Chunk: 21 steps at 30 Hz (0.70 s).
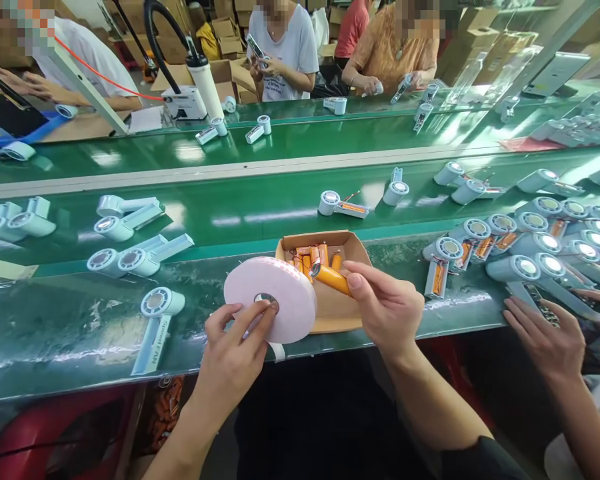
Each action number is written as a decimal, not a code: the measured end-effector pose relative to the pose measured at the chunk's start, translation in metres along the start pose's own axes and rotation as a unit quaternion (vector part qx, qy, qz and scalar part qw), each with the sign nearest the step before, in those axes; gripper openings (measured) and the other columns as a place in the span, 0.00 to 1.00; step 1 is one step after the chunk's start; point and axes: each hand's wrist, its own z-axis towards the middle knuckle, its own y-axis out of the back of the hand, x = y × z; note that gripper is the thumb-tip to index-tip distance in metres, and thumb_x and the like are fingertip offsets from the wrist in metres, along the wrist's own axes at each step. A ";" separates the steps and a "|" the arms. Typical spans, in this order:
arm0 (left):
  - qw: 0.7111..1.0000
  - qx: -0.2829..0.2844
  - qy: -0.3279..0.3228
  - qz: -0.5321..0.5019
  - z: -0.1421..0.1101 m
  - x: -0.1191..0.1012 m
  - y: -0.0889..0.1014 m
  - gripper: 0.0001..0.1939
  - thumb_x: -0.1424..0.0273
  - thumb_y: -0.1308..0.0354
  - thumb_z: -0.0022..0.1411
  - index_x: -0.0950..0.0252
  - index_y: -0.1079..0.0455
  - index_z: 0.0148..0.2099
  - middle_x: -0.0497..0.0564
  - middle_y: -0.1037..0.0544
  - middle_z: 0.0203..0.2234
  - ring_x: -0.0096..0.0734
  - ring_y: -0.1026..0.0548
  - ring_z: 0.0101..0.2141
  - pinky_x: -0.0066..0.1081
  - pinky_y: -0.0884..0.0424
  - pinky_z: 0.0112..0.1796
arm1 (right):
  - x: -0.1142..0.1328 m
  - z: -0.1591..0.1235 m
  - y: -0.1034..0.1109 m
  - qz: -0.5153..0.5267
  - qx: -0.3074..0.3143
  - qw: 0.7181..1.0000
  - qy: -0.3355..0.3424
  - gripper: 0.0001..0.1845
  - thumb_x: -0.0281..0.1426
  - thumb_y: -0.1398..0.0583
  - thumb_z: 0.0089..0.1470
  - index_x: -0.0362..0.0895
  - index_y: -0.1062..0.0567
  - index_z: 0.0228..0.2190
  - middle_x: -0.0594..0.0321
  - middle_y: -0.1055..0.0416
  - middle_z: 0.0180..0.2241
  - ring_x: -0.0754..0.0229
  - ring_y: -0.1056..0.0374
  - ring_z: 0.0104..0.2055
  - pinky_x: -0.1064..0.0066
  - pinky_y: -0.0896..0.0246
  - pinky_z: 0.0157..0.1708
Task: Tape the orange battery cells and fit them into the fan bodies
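Observation:
My left hand [243, 337] grips a big flat roll of white tape [285, 297], its fingers at the hole in the middle. A short loose end of tape hangs below the roll. Between the thumb and fingers of my right hand [387, 303] is an orange cylindrical battery [333, 279], pointing left. Behind the roll stands a shallow cardboard box [337, 320] with several more orange batteries [313, 256] and thin wires in it; the roll hides part of its left side.
A light blue fan body [163, 303] lies left on the green bench. Several fan bodies with batteries [445, 250] crowd the right, by a co-worker's hand [550, 333]. A green conveyor belt [270, 183] runs behind, carrying more fan bodies. Other people work across it.

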 end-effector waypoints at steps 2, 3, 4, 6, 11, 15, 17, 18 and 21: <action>1.000 -0.003 -0.002 0.009 0.002 -0.001 0.001 0.22 0.84 0.40 0.65 0.61 0.23 0.58 0.52 0.16 0.47 0.46 0.32 0.51 0.40 0.30 0.51 | 0.000 -0.002 -0.002 -0.029 -0.004 0.999 0.017 0.09 0.34 0.34 0.64 0.46 0.12 0.36 0.63 0.16 0.27 0.62 0.23 0.21 0.76 0.30 0.21; 1.000 -0.003 0.000 0.012 0.002 -0.002 0.002 0.22 0.84 0.40 0.65 0.62 0.23 0.58 0.52 0.16 0.47 0.46 0.32 0.50 0.39 0.30 0.51 | -0.001 -0.005 -0.003 -0.040 0.012 0.999 0.021 0.10 0.33 0.35 0.64 0.46 0.12 0.35 0.64 0.17 0.24 0.63 0.25 0.20 0.77 0.32 0.19; 1.000 -0.003 0.003 0.017 0.003 -0.002 0.002 0.21 0.84 0.40 0.66 0.62 0.22 0.57 0.51 0.15 0.47 0.46 0.32 0.49 0.40 0.31 0.51 | -0.002 -0.009 -0.004 -0.047 0.038 0.998 0.021 0.11 0.33 0.35 0.65 0.46 0.12 0.34 0.65 0.18 0.23 0.64 0.27 0.19 0.77 0.33 0.19; 0.999 -0.001 0.008 0.032 0.005 -0.001 0.004 0.21 0.84 0.39 0.66 0.62 0.22 0.57 0.51 0.15 0.47 0.45 0.32 0.48 0.40 0.32 0.50 | -0.007 -0.015 -0.004 -0.033 0.100 0.994 0.002 0.09 0.33 0.34 0.64 0.46 0.12 0.36 0.64 0.17 0.24 0.63 0.24 0.22 0.77 0.29 0.23; 0.996 0.000 -0.038 0.076 0.010 0.009 0.012 0.25 0.86 0.38 0.65 0.61 0.23 0.61 0.48 0.14 0.47 0.44 0.32 0.46 0.40 0.34 0.49 | -0.024 -0.002 0.001 0.163 0.242 0.941 -0.172 0.24 0.39 0.25 0.53 0.47 0.15 0.51 0.58 0.14 0.45 0.50 0.16 0.45 0.61 0.17 0.45; 0.994 -0.005 -0.058 0.088 0.019 0.011 0.015 0.26 0.84 0.37 0.65 0.58 0.23 0.61 0.47 0.14 0.46 0.46 0.34 0.46 0.44 0.36 0.53 | -0.028 0.003 -0.010 0.269 0.255 0.893 -0.254 0.27 0.36 0.21 0.45 0.46 0.15 0.49 0.59 0.14 0.42 0.49 0.17 0.44 0.57 0.16 0.44; 0.995 -0.028 -0.045 0.083 0.020 0.001 0.011 0.24 0.79 0.33 0.65 0.56 0.24 0.62 0.48 0.15 0.42 0.46 0.34 0.45 0.47 0.39 0.55 | -0.029 -0.009 -0.022 0.314 0.133 0.904 -0.259 0.28 0.35 0.21 0.44 0.47 0.16 0.48 0.58 0.14 0.44 0.49 0.17 0.47 0.57 0.17 0.46; 0.996 -0.039 -0.028 0.072 0.020 -0.008 0.008 0.24 0.75 0.31 0.65 0.57 0.24 0.62 0.50 0.15 0.40 0.46 0.34 0.45 0.48 0.41 0.55 | -0.030 -0.015 -0.027 0.335 0.060 0.903 -0.261 0.28 0.36 0.21 0.45 0.48 0.16 0.48 0.57 0.15 0.46 0.49 0.18 0.48 0.57 0.18 0.48; 0.999 -0.035 0.016 -0.015 0.008 -0.040 0.002 0.26 0.67 0.27 0.62 0.57 0.24 0.62 0.52 0.18 0.36 0.45 0.34 0.44 0.49 0.42 0.57 | -0.036 -0.013 -0.023 0.373 -0.060 0.888 -0.263 0.25 0.40 0.22 0.47 0.50 0.17 0.47 0.59 0.15 0.46 0.52 0.18 0.49 0.62 0.19 0.47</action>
